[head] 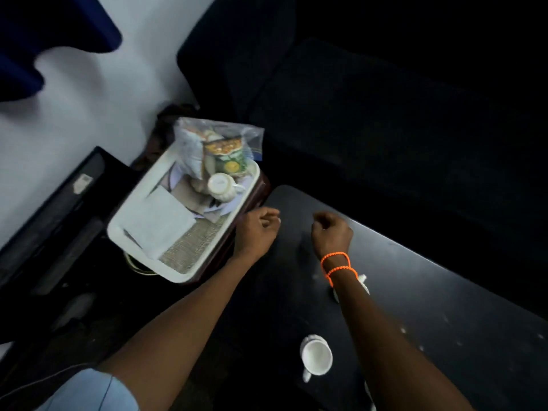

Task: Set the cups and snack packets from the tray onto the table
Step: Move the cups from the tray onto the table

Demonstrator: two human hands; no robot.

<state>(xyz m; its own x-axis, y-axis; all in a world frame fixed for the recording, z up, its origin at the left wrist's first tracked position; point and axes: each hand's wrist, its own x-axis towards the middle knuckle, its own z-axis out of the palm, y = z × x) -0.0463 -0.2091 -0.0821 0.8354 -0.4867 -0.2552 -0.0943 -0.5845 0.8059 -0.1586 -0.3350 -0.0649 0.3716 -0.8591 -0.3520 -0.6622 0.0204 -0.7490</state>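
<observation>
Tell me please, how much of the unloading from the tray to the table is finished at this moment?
Partly done. One white cup already stands on the dark table, and a second white item peeks out beside the right forearm. Nothing is in hand: the left hand and right hand hover with fingers curled, holding nothing. Left on the white tray: one white cup and the clear bag of snack packets.

The tray point(135, 216) was set left of the table point(444, 292). In its far end 1 cup point(221, 186) was laid before the snack packets point(219, 149). On the table, 1 cup point(315, 358) was placed nearest, and what seemed another cup point(364, 284) was half hidden behind the right forearm.
</observation>
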